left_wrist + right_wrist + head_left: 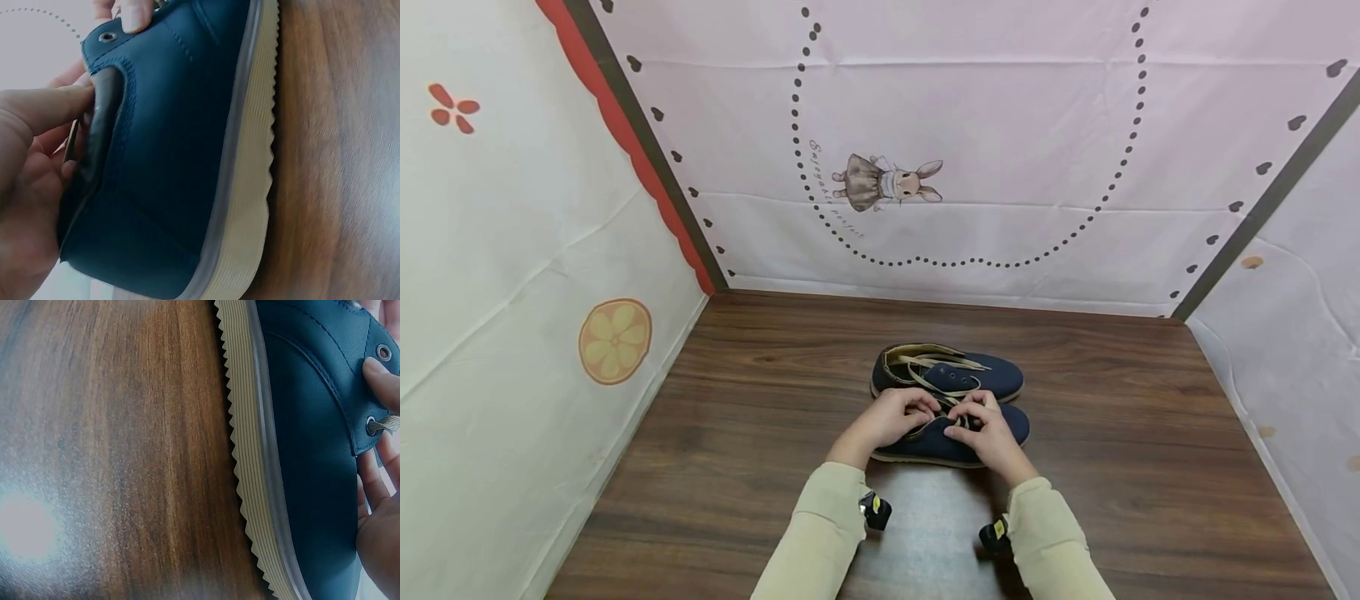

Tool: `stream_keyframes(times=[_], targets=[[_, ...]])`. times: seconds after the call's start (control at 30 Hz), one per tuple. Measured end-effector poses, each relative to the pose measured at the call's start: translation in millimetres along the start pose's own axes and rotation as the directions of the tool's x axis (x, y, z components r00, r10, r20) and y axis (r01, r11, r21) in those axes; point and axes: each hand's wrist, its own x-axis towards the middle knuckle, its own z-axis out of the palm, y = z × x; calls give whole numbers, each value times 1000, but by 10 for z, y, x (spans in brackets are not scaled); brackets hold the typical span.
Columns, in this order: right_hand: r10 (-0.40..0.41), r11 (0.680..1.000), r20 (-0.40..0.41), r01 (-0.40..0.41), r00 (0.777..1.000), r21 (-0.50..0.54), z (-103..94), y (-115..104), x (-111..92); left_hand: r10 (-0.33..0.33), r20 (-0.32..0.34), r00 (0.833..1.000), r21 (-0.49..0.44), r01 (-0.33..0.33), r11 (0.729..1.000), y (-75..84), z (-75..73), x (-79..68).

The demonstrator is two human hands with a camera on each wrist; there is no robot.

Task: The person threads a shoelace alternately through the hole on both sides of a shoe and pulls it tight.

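Observation:
Two navy lace-up shoes lie side by side on the wooden surface, toes to the right. Both my hands work at the lace opening of the nearer shoe [925, 443]. My left hand [904, 414] is at its collar, fingers bent; in the left wrist view a tan shoelace [72, 142] shows between thumb and fingers, though the grip is partly hidden. My right hand [988, 429] pinches the eyelet flap [350, 375], thumb outside beside a bare eyelet, other fingers behind. Lace passes through the lower eyelet [372, 426]. Behind lies the farther shoe [1000, 375], its laces loose over its opening.
The dark wood-grain tabletop [760, 467] extends around the shoes. Printed cloth walls stand at the back [1000, 150], left [512, 250] and right [1300, 292]. Small black cameras are strapped at both wrists.

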Motion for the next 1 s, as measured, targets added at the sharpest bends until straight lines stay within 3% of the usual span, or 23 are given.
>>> stream_keyframes(times=[0.1,0.27,0.5,0.73,1.0], targets=[[-2,1000,-2,2,1000,-3,-4,-1,-1,-18,-12,1000,-74,17,997,-1,27,13],[9,1000,1,-9,1000,-1,-12,9,0,-32,-31,999,-99,29,995,3,48,20],[25,1000,17,-24,1000,-2,-17,25,9,-11,-32,999,-13,11,1000,-1,51,15],[29,1000,18,-29,999,-6,-12,26,15,31,-33,999,149,-25,989,-9,44,8],[27,1000,-14,-27,1000,-3,25,4,14,12,-77,997,171,1,985,14,81,4]])
